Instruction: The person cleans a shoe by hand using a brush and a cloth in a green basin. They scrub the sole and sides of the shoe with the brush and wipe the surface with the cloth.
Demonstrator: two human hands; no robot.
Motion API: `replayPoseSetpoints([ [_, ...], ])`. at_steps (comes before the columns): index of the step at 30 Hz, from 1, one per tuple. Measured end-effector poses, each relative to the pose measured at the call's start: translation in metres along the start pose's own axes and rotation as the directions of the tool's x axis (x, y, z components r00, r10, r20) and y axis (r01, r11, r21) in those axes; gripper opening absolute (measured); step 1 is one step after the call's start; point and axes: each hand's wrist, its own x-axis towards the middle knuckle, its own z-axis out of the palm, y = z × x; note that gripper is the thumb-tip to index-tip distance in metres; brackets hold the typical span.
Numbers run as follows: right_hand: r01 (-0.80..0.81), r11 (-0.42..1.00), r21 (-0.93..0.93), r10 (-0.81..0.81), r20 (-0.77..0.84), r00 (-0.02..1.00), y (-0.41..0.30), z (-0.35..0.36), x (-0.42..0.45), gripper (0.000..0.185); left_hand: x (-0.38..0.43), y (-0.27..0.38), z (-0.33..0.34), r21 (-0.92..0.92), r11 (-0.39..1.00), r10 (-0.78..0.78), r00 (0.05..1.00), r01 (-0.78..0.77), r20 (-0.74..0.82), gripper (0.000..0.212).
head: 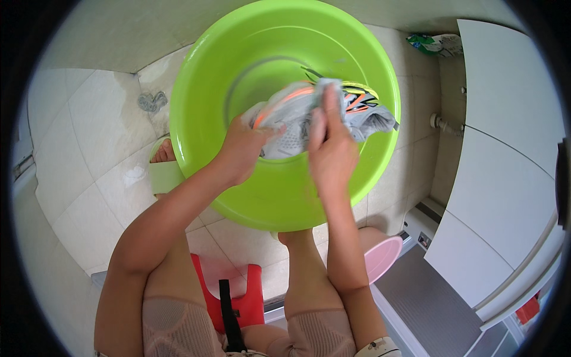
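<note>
A grey sneaker (290, 107) with orange and black stripes and yellow laces is held over a large lime-green plastic basin (285, 196). My left hand (245, 149) grips its toe end, the thumb lying on the upper. Blurred by motion, my right hand (332, 147) presses a small whitish-grey brush or pad (329, 85) against the middle of the shoe. The exact kind of that tool cannot be made out. The shoe's collar opening points right, near the basin's rim.
A pink basin (383, 256) stands at the lower right beside white cabinet panels (508, 134). Below, a red plastic stool (254, 299) shows between my legs. To the left are a floor drain (152, 102) and my slippered foot (166, 172). A green-white plastic bag (435, 44) lies at the upper right.
</note>
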Motion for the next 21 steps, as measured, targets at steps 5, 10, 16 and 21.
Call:
replayPoseSetpoints([
  [5, -0.344, 0.899, 0.271, 0.376, -0.074, 0.924, 0.044, 0.019, 0.019, 0.048, 0.004, -0.007, -0.002, 0.022, 0.999, 0.037, 0.999, -0.037, -0.02, 0.036],
  [10, -0.143, 0.925, 0.352, 0.178, -0.067, 0.982, 0.025, 0.056, 0.004, 0.049, 0.002, -0.022, -0.01, 0.111, 0.99, 0.095, 0.988, -0.082, -0.12, 0.037],
  [16, -0.415, 0.837, 0.358, 0.437, 0.021, 0.899, 0.051, 0.091, 0.028, 0.049, 0.014, -0.047, -0.021, 0.518, 0.84, 0.295, 0.937, -0.161, -0.187, 0.047],
  [21, -0.479, 0.815, 0.328, 0.508, -0.006, 0.861, 0.075, 0.096, 0.048, 0.049, 0.02, -0.046, -0.023, 0.666, 0.685, 0.43, 0.902, -0.296, -0.042, 0.051],
])
